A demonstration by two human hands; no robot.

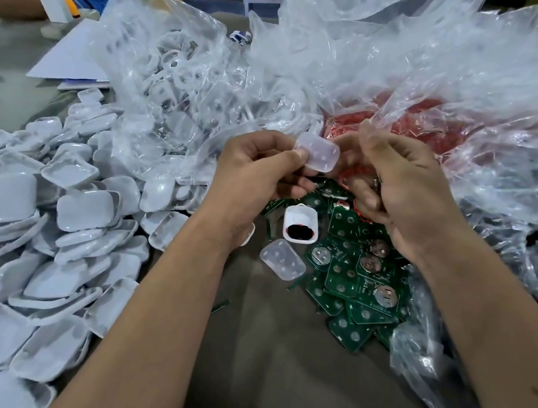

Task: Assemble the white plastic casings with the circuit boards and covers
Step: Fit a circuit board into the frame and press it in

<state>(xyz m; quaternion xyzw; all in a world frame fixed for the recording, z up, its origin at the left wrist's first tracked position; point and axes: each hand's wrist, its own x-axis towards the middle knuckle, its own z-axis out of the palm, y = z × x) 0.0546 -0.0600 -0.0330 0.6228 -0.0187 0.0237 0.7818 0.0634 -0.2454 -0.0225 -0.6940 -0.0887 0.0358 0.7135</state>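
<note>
**Hands meet over a translucent cover at a crowded bench**

Our left hand (259, 168) pinches a translucent cover (318, 151) between thumb and forefinger, lifted above the work surface. Our right hand (400, 191) is close beside it, its fingers curled around something red and partly hidden; we cannot tell exactly what it grips. Beneath the hands, a white casing (301, 224) lies on the brown cloth (273, 360) with a dark and red opening showing. A second translucent cover (283, 259) rests just below the casing. To its right a heap of green circuit boards (359, 285) spills from a clear plastic bag (481, 112). On our left a large pile of white casing shells (31, 239) spreads across the surface. Another bag (176, 63) holds more white parts.
</note>
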